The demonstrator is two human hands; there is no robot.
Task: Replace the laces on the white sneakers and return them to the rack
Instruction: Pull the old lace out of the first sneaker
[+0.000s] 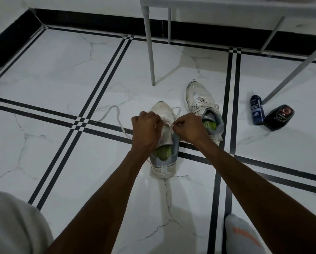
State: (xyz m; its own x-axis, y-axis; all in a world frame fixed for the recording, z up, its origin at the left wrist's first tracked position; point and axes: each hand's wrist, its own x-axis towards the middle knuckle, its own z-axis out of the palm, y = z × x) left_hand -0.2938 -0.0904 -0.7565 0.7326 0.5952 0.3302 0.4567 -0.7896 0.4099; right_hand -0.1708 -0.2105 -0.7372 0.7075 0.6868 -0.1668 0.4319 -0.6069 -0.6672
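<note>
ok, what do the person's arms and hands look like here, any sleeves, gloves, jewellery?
Both forearms are bare up to the frame edge, with no sleeves in view. The left hand and right hand wear no gloves. No watch, bracelet or ring is visible, though the fingers are partly hidden.

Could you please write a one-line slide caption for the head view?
Both hands, left and right, work a lace on the near sneaker.
</note>
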